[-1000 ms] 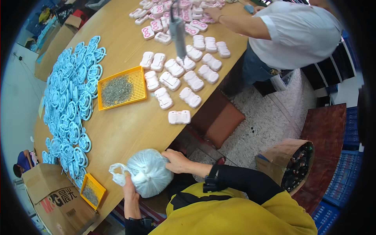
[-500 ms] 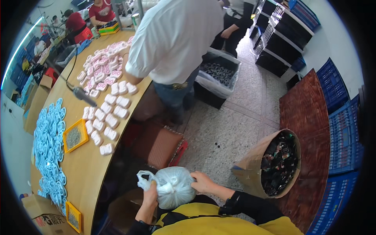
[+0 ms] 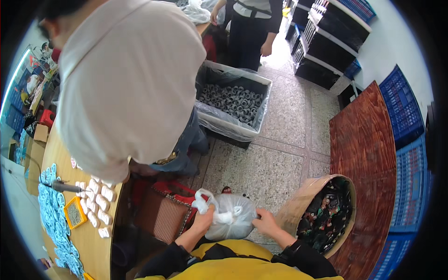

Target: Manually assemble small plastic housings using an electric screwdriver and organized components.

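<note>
Beside the brown sack, both hands' grips pinch the white bag; stool left.

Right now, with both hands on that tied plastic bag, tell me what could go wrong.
The left hand grips only the knotted top of the plastic bag, and the right hand steadies its side; thin plastic might tear or slip, spilling onto the floor. The co-worker stands close on the left, so a bump seems possible. The open sack of dark parts sits close on the right.

Bare floor ahead lies open; stool crowds the left, round bin the right
</note>
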Tool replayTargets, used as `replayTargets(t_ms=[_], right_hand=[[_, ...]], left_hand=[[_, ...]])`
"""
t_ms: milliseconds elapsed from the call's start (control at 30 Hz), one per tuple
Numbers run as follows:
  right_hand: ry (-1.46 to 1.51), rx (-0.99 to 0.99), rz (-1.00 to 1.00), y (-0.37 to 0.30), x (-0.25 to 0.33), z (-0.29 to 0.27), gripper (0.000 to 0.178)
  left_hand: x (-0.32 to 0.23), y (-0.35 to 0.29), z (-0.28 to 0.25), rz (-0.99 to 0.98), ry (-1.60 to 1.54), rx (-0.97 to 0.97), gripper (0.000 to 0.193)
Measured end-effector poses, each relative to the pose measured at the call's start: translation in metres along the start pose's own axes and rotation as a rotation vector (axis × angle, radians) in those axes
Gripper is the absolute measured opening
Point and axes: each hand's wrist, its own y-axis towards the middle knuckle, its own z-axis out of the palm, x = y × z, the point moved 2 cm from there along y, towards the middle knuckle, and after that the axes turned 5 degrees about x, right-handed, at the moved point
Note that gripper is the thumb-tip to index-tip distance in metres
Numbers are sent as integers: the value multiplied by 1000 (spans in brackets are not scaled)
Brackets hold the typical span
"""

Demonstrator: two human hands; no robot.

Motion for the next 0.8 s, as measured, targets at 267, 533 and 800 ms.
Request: replayTargets(t_ms=[267,533,800], right_hand=[[80,-132,-23,141,6,-162,31],[-61,119,-209,319,62,-283,26],[-250,304,-223,497,100,-300,28]], left_hand=[[-179,108,110,161,0,7,50],[-246,209,161,164,-340,-262,48],[-303,314,157,37,-474,-412,47]])
